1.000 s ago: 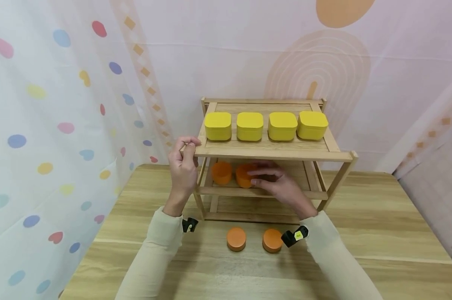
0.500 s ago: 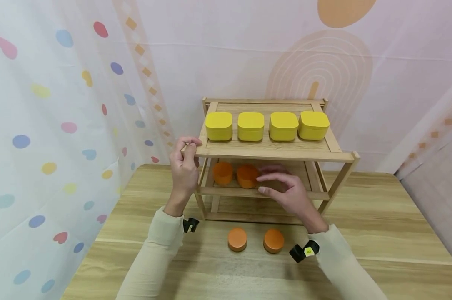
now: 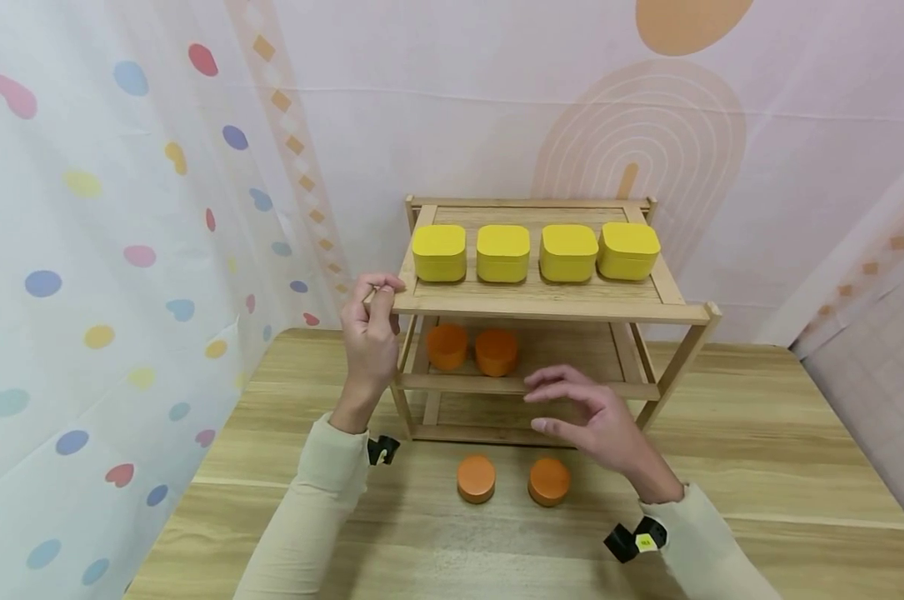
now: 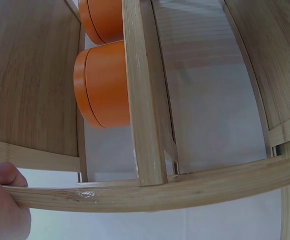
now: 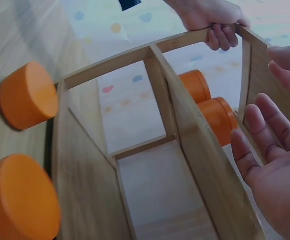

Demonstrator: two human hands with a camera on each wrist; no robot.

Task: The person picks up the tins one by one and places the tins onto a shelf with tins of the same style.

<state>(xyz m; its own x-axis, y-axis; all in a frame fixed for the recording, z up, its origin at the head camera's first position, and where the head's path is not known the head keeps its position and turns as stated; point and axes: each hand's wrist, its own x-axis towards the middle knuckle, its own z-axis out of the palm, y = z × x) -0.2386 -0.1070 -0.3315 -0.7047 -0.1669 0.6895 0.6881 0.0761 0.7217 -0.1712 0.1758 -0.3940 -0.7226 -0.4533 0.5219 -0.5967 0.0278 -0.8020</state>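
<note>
My left hand (image 3: 372,329) grips the top left front corner of a three-tier wooden rack (image 3: 549,309); the right wrist view shows its fingers (image 5: 221,38) curled round the wood. My right hand (image 3: 594,417) holds nothing, its fingers spread and loosely bent in front of the rack's middle shelf. On that shelf, toward the left, two round orange boxes (image 3: 447,347) (image 3: 496,352) stand side by side. Two more round orange boxes (image 3: 476,479) (image 3: 549,482) sit on the table before the rack, below and left of my right hand.
Several yellow square boxes (image 3: 502,253) with rounded corners stand in a row on the top shelf. The rack's bottom shelf (image 3: 489,410) lies just above the wood-grain table (image 3: 759,467). A patterned curtain (image 3: 452,100) hangs behind and to the left.
My right hand has let go of the second orange box on the middle shelf and drawn back toward the right and front. My left hand stays on the rack's corner.
</note>
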